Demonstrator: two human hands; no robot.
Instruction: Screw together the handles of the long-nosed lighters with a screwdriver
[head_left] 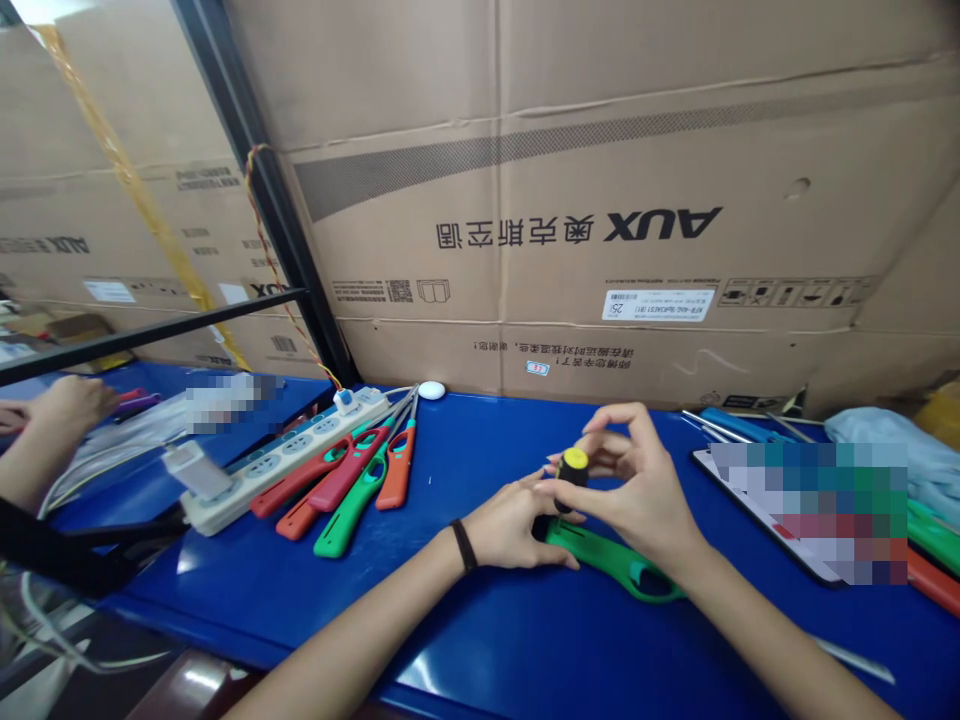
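Pinches stubby, yellow-capped screwdriver in right hand. Clasps curved, smooth green plastic lighter in left hand, on glossy blue desk.

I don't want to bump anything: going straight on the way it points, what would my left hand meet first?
Most likely the black, yellow-topped cylindrical tool handle in your right hand, or that hand itself; depth is unclear.

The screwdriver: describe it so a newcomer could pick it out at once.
On the blue tabletop, find the green lighter held by the left hand. Above it, the right hand holds the screwdriver, set apart by its black handle and yellow top.
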